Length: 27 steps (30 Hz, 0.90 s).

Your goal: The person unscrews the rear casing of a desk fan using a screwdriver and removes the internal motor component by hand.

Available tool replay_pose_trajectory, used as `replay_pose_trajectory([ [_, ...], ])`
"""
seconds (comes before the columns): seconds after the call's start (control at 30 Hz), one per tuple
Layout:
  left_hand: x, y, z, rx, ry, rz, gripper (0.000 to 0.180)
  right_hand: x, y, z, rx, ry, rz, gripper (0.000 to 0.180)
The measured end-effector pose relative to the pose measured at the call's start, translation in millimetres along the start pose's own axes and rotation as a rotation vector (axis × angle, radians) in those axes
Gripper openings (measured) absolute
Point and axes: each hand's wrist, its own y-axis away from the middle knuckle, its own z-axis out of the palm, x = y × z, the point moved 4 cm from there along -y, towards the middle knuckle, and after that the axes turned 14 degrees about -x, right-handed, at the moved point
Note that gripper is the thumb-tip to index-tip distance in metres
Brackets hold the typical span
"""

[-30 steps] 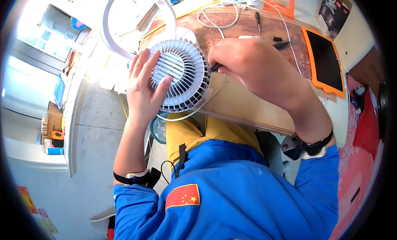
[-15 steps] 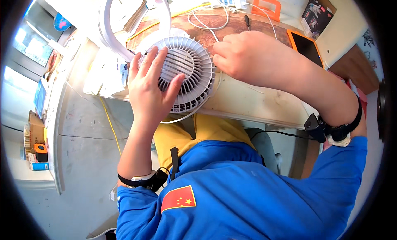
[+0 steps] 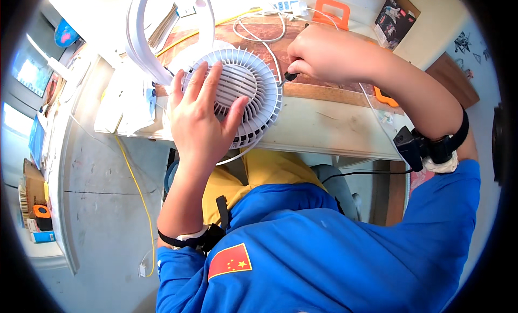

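A round white fan (image 3: 263, 118) with a slatted back grille lies on the desk's front edge. My left hand (image 3: 197, 110) rests on its left side, fingers spread over the slats and thumb out toward the middle. My right hand (image 3: 324, 53) is closed round a small screwdriver (image 3: 292, 76) with a black handle. Its short metal shaft points at the fan's right rim and seems to touch it; the exact contact is too small to tell. Most of the handle is hidden in my fingers. A curved white stand (image 3: 141, 43) rises behind the fan.
A white cable (image 3: 270, 39) loops behind the fan to a power strip (image 3: 291, 7). At the back stand an orange frame (image 3: 332, 12) and a dark box (image 3: 396, 20). Papers (image 3: 137, 105) lie left of the fan. A yellow cable (image 3: 129, 167) hangs down on the left.
My right hand has lifted slightly and turned, and the screwdriver's black handle and shaft now show at the fan's rim. My left hand stays spread on the grille. The whole view has shifted a little.
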Motion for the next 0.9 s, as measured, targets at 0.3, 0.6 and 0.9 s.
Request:
replay_pose_trajectory([
  [0.3,-8.6,6.5,2.2,0.015,0.023,-0.007,0.052,-11.7,17.4,8.3,0.378,0.500,-0.425,0.017],
  [0.6,-5.4,4.3,3.9,0.038,-0.007,0.011,0.057,-37.4,14.3,9.2,0.294,0.775,-0.457,0.006],
  [0.9,-3.5,3.9,4.0,0.056,-0.006,0.031,0.055,-12.8,-10.1,0.8,0.003,0.048,-0.042,0.027],
])
